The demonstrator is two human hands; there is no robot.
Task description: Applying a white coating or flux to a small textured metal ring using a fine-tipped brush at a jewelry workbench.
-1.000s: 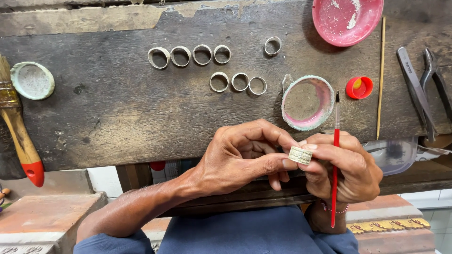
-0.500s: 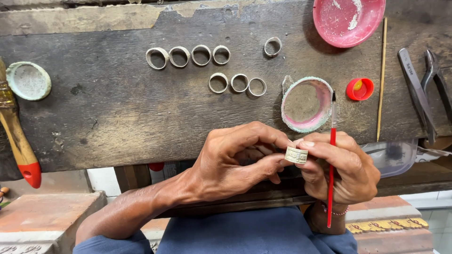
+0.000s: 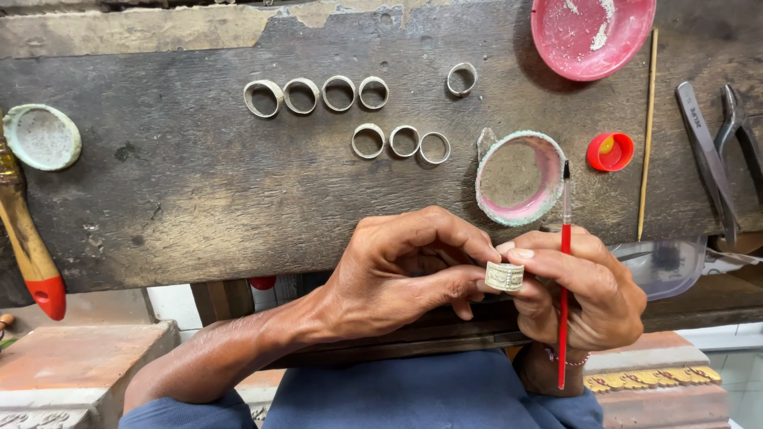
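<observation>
Both hands' grip (image 3: 509, 266) pinching ring (image 3: 505, 276)

Small jeweller's workshop, hand craft. Worn, stained wooden tabletop (image 3: 183, 199), dark and scarred, edge chipped. Eight unfinished metal rings (image 3: 342, 93) laid out in rows on it. Pliers (image 3: 735, 151) at the right edge. Shallow dishes (image 3: 592, 36) crusted with white and pink residue, a small red cap (image 3: 610, 151), a thin wooden stick (image 3: 645, 135). Big brush (image 3: 28, 238) with a red-tipped handle on the left. A fine red brush (image 3: 564, 278) held by a ring (image 3: 505, 276) between both hands. Rough brick below.
</observation>
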